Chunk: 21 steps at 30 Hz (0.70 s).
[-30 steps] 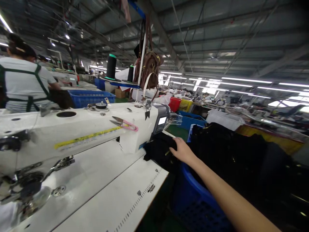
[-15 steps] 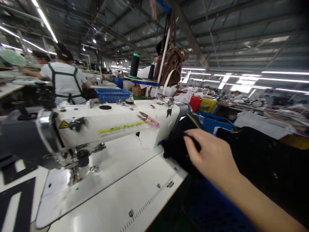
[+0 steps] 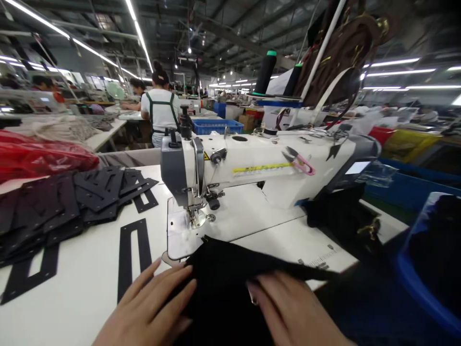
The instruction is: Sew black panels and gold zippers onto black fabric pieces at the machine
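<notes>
left hand's (image 3: pixel 147 307) fingers are loosely spread on the black cloth (image 3: pixel 223 274), right hand's (image 3: pixel 291 307) half-curled on it, can't tell if gripping

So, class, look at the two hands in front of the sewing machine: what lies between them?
Black cloth lies between the left hand and the right hand, as the head view shows.
</notes>
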Available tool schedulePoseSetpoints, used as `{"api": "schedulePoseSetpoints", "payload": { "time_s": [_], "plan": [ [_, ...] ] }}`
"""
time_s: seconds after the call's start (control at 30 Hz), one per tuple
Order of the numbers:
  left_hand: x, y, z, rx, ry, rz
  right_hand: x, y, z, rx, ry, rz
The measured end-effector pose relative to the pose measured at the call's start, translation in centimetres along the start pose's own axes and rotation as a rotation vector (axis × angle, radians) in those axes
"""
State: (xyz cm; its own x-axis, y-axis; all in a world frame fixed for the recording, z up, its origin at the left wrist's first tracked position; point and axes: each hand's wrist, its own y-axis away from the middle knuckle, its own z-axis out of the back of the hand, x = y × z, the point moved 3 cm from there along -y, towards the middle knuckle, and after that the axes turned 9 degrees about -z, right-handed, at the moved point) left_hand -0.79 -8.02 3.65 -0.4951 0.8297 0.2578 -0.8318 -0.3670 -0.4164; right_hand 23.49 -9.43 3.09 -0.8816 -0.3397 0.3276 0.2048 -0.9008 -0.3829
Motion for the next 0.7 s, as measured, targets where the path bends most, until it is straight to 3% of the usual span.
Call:
{"api": "schedulePoseSetpoints", "payload": {
  "time_s": [0.1, 0.23, 0.37, 0.53, 0.63, 0.7],
  "plan": [
    [-0.8, -3.9, -0.7, 0.000, 0.237, 0.063, -2.4, -1.9, 1.6, -0.021, -0.063, -0.095],
    [-0.7, -6.5, -1.5, 0.074, 0.437, 0.069, -3.3, -1.7, 2.2, 0.040, -0.134, -0.146],
    [0.6, -8.9, -2.1, 0.145, 0.475, 0.053, -2.7, 0.0, 1.4, 0.135, -0.098, -0.123],
    [1.6, -10.5, -4.2, 0.285, 0.587, 0.065, -2.6, 0.9, 0.2, 0.103, -0.090, -0.072],
    [1.6, -10.9, -4.5, 0.301, 0.579, 0.028, -2.7, 0.0, 1.0, 0.117, -0.106, -0.040],
    [1.4, -11.6, -3.5, 0.275, 0.516, -0.015, -2.9, -0.9, 2.8, 0.060, -0.103, 0.014]
  ]
}}
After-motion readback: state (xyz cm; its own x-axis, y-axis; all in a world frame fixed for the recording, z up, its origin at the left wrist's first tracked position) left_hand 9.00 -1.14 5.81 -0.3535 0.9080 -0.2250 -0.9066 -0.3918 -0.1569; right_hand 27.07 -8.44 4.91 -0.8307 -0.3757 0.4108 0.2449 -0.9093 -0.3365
